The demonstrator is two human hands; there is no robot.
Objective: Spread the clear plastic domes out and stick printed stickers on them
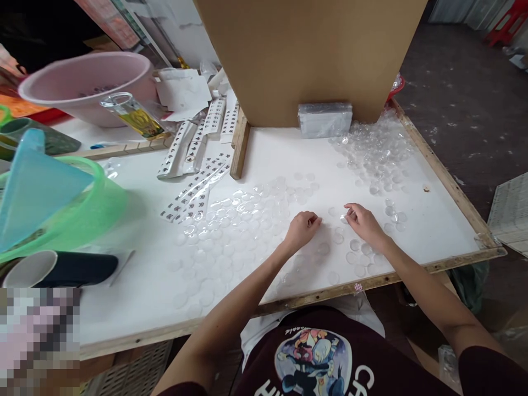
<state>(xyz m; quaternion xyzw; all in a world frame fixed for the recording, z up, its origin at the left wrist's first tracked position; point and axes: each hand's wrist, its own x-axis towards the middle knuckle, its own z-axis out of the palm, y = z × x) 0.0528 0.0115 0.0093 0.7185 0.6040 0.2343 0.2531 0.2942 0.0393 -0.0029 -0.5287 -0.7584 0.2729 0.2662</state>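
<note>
- Clear discs (225, 249) cover the white table (272, 154) from the centre of the frame leftward, mostly in a single layer; a heaped pile (375, 159) sits at upper right.
- The right hand (350, 213), right of centre, brings thumb and forefinger to a small disc (344, 219); whether it is gripped, one cannot tell.
- The left hand (315, 221), at centre, curls its fingers toward the thumb just beside the layer; whether it holds anything is hidden.
- Handling loose discs between pile and layer appears to be the step in hand.
- The next move seems to call for a light fingertip pinch, leaving neighbouring discs undisturbed.
</note>
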